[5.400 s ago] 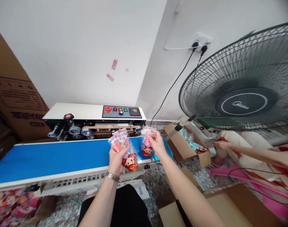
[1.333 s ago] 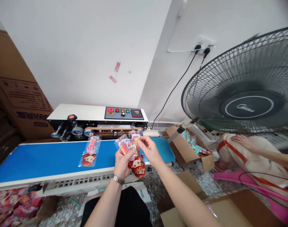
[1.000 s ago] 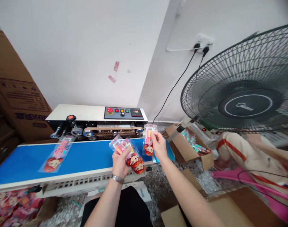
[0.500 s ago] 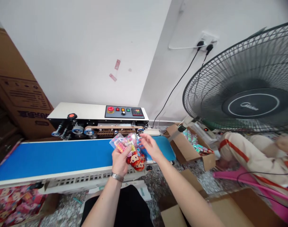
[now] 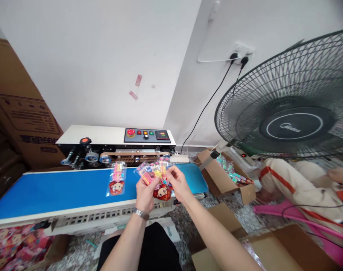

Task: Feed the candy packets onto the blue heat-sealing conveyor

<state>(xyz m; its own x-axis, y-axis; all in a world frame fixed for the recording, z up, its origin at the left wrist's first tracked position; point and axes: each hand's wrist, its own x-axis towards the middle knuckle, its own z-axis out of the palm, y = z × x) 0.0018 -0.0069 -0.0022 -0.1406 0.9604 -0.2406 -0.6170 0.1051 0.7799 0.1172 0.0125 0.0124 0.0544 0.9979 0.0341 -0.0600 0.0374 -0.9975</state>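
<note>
Head view: fanned packets (image 5: 151,174) held above a blue belt (image 5: 61,188)

On the right part of the scene's belt, close to its near edge, the left hand (image 5: 144,195) kept a firm grip on several clear packets, its thumb across their fronts. They overlapped like a spread of cards, barcodes uppermost, a red-haired figure at the lower end. Against their right side, the grip of the right hand (image 5: 178,183) was pinched on the outermost packet, thumb to fingers.

A lone packet (image 5: 116,180) lay flat on the belt, left of both hands, with its top end toward the machine (image 5: 92,134) along the far side. That machine carried a control panel (image 5: 147,136) (red button at the left, lit display at the right).

Near left, below the belt, a box (image 5: 60,246) was heaped with pink and red packs. To the right stood a large fan (image 5: 295,124), a carton (image 5: 215,174) of shiny packs and a seated person's leg (image 5: 284,182).
</note>
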